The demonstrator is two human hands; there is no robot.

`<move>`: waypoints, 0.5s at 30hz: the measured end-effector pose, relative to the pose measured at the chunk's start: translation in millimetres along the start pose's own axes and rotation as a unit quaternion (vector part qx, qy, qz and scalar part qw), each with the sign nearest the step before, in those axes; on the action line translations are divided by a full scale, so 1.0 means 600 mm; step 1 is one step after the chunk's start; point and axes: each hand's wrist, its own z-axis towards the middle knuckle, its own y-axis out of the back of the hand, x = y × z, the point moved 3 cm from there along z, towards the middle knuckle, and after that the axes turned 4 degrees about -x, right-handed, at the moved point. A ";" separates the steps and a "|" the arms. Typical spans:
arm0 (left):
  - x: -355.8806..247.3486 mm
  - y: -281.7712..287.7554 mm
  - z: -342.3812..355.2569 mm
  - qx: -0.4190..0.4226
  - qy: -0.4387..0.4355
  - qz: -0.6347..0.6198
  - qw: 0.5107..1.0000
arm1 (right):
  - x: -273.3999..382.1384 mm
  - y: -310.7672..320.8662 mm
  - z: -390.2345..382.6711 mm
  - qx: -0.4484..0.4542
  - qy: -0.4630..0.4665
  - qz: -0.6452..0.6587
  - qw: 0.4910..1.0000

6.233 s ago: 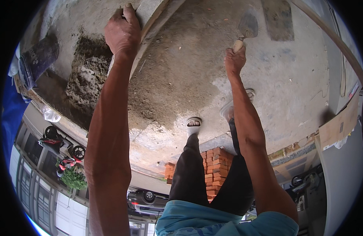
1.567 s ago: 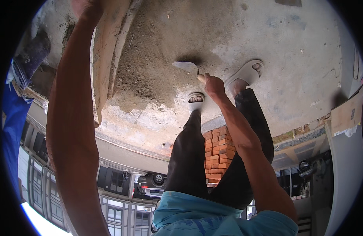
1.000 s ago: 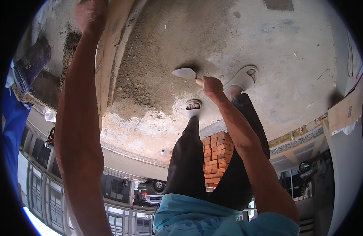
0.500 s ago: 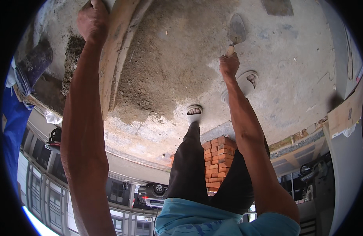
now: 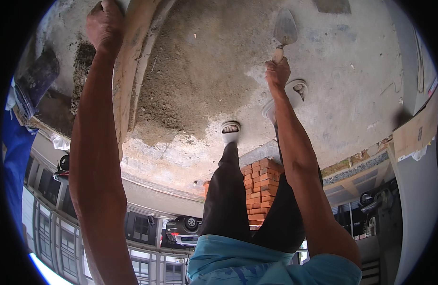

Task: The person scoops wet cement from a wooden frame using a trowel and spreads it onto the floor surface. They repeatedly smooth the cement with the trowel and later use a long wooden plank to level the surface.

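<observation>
My right hand (image 5: 277, 73) is wrapped round the pale handle of a pointed trowel (image 5: 285, 29). The trowel's grey blade points away from me over the concrete floor. At the far left, my left hand (image 5: 105, 27) is closed in a fist beside the upper part of a long wooden board (image 5: 133, 52). What its fingers hold, if anything, is hidden at the picture's top edge. Dark, crumbly mortar (image 5: 83, 64) lies left of the board, below that hand. A damp, sandy patch (image 5: 181, 90) spreads over the floor between my two arms.
A dark bucket (image 5: 41, 78) lies tipped at the left, near a blue sheet (image 5: 16, 156). Stacked red bricks (image 5: 261, 185) stand behind my legs. My sandalled feet, one by a white sandal (image 5: 230, 134), are on the concrete. A cardboard piece (image 5: 416, 130) is at the right.
The whole view has shifted slightly. Both hands sit a little farther left, and the trowel appears slightly higher. My right hand keeps its grip on the trowel; my left stays closed.
</observation>
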 end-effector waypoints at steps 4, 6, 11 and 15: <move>0.000 -0.003 -0.001 0.005 0.033 -0.024 0.999 | 0.018 -0.030 -0.054 0.127 0.129 -0.251 0.951; -0.009 -0.005 -0.010 0.005 0.062 -0.038 0.997 | -0.004 -0.051 -0.115 0.338 0.190 -0.371 0.844; -0.004 0.009 -0.012 -0.023 0.049 -0.006 0.999 | -0.024 -0.002 -0.157 0.197 0.133 -0.220 0.946; -0.016 0.001 -0.007 -0.021 0.031 -0.031 0.999 | -0.044 0.074 -0.049 0.042 0.098 -0.122 0.987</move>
